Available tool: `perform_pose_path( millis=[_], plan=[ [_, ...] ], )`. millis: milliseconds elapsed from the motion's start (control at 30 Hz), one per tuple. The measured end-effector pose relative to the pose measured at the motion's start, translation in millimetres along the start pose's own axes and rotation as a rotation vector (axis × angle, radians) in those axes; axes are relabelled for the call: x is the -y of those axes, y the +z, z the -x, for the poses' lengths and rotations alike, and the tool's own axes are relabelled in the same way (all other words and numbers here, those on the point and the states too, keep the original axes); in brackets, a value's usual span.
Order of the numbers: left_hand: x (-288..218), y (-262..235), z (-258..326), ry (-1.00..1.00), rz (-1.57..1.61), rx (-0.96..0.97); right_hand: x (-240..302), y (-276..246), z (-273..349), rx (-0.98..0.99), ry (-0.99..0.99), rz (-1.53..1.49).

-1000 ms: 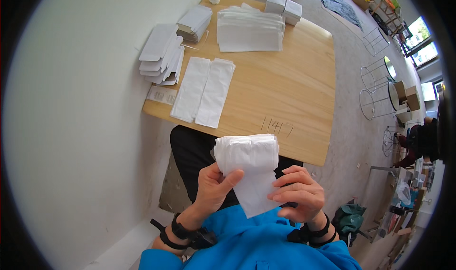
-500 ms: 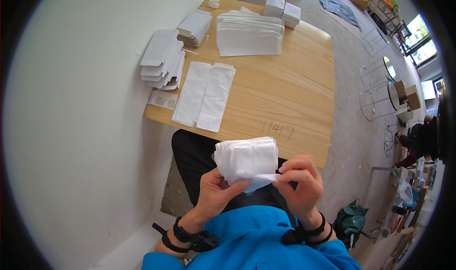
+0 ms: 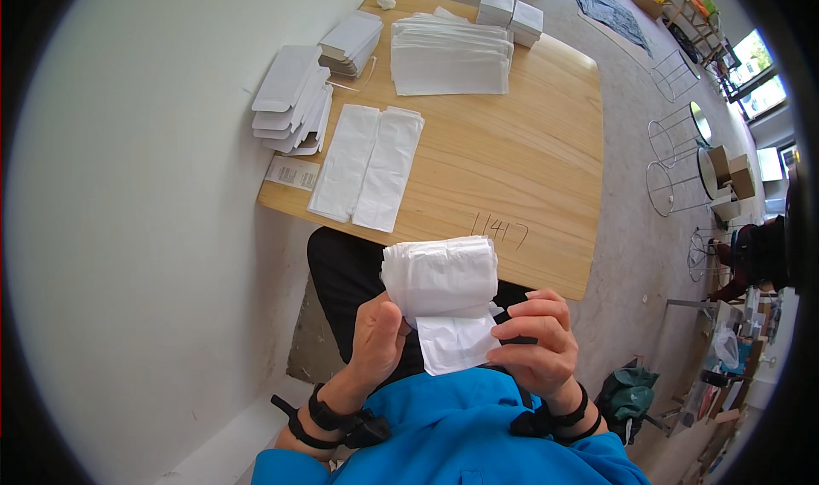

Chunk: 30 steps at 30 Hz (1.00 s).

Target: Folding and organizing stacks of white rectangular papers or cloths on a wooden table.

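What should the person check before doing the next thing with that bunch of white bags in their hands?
1. Left hand grips the roll of white bags from the side: ok.
2. Right hand pinches the loose bag end hanging below the roll: ok.
3. Roll held together, not unrolling: ok, apart from that one hanging end.
4. Free spot on the wooden table to lay a bag down: ok, bare wood shows right of the two flat bags.
5. Only one bag is pinched, not two: cannot tell.
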<state>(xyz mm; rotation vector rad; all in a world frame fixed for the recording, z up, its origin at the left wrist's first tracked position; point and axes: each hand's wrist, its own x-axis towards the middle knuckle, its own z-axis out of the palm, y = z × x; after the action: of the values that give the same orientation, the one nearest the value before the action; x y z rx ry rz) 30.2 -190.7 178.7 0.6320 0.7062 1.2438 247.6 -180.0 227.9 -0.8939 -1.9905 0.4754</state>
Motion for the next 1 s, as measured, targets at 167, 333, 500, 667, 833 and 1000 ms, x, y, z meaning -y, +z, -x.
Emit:
perform_pose_path(
  millis=[167, 333, 500, 667, 833, 1000],
  plan=[
    [-10, 12, 2, -0.057, -0.114, -0.080, 1, -3, -10, 0.072, -0.023, -0.044],
    [-11, 19, -1, -0.029, -0.157, -0.079, -6, -3, -9, -0.092, 0.076, -0.049],
    [-13, 21, 0, -0.069, -0.167, -0.087, -2, 10, -18, -0.205, 0.318, 0.020],
    [-5, 10, 3, -0.055, -0.174, -0.094, -6, 10, -9, -0.166, 0.327, -0.139],
    [-1, 0, 4, -0.084, 0.113, -0.149, -4, -1, -11, 0.045, 0.045, -0.205],
    [-10, 14, 0, -0.023, -0.120, -0.105, -6, -5, -10, 0.021, 0.096, -0.240]
  ],
)
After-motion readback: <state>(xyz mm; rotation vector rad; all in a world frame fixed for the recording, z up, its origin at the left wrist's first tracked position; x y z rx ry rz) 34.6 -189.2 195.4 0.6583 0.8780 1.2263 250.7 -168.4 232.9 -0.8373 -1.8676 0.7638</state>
